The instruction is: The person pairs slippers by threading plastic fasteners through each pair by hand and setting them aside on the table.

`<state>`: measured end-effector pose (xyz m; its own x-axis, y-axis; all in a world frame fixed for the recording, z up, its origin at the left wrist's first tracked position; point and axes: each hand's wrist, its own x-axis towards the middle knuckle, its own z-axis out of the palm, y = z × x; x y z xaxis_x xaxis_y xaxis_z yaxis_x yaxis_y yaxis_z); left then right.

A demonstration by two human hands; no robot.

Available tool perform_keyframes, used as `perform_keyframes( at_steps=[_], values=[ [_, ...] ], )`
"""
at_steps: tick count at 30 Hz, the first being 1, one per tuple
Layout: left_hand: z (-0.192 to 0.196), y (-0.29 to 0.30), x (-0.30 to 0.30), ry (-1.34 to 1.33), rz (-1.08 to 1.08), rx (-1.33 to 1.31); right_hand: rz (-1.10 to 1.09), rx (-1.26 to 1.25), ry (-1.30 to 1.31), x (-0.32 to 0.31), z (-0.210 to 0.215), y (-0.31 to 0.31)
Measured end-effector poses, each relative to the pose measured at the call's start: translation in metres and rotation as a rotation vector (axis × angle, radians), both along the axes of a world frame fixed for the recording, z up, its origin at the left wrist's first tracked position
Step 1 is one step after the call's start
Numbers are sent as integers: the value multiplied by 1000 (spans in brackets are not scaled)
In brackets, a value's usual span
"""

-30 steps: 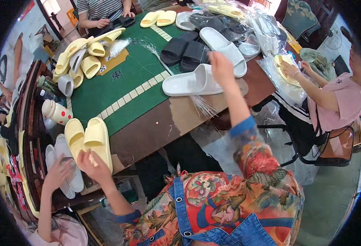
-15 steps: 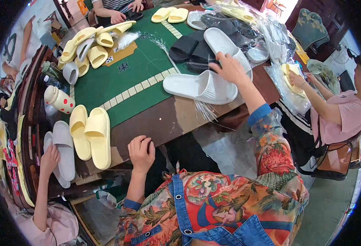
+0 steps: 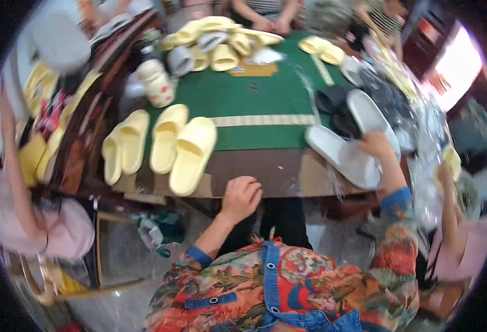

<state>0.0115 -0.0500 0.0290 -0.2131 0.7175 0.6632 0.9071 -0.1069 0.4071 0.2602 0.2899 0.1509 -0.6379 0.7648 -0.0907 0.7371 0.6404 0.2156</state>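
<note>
a person's right hand (image 3: 377, 145) met a white slipper (image 3: 342, 157) at the table's (image 3: 249, 166) right, its grip too blurred to tell; the left hand (image 3: 242, 198) was loosely clenched, seemingly empty. the slipper looked light, pliable, best held by its strap.

Right hand (image 3: 377, 146) blurry, its grip unclear

No text can be read; a blurred dark mark (image 3: 254, 86) is seen on the green mat (image 3: 265, 105), upper middle of the frame.
</note>
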Motion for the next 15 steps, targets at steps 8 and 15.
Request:
perform_keyframes(
  at_steps=[8, 15],
  values=[
    [6, -10, -5, -411, -35, 194, 196, 215, 334, -33, 86, -94],
    [127, -5, -34, -131, 84, 396, 844, 84, 185, -118, 61, -154]
  ],
)
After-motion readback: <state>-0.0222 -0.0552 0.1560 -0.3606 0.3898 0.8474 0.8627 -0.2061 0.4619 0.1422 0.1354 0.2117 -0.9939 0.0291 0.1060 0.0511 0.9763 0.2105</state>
